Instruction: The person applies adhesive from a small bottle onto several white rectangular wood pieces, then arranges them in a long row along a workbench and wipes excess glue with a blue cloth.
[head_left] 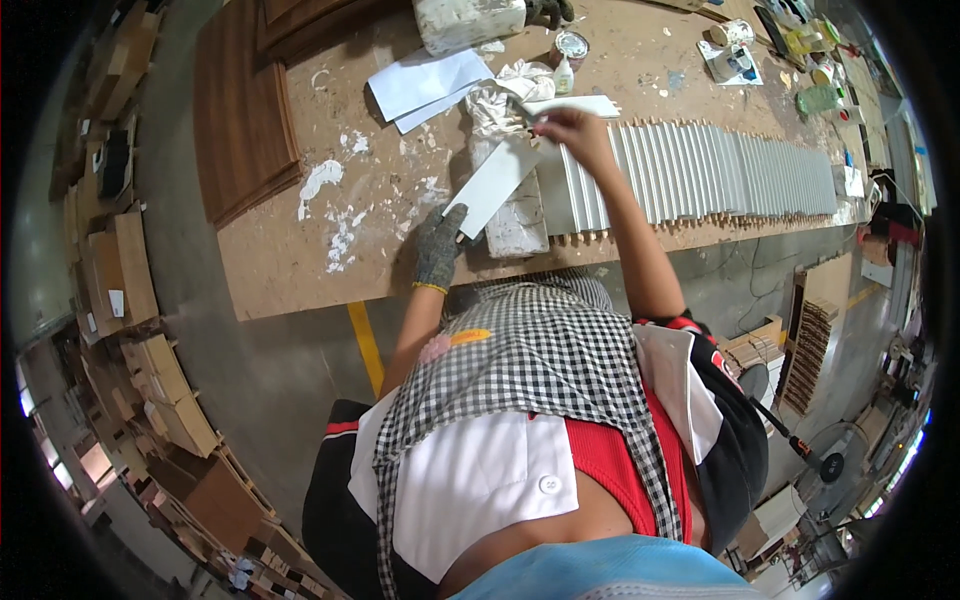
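My left hand (438, 245), in a grey work glove, grips the near end of a white-painted flat slat (492, 190). The slat slants away to the right, over a paint-smeared white block (518, 228). My bare right hand (573, 132) is closed in a pinch by the slat's far end; the small thing at its fingertips cannot be made out. Just beyond, a crumpled white cloth (494, 110) lies beside another white slat (585, 106). To the right runs a long row of white slats (700, 172) with wooden pegs at their ends.
Brown wood panels (245, 130) are stacked on the workbench (300, 265) at left. White sheets (425, 85), a small bottle (563, 76) and an open can (570, 46) lie farther back. Another gloved hand (550, 12) shows at the far edge, by a white-smeared block (470, 22).
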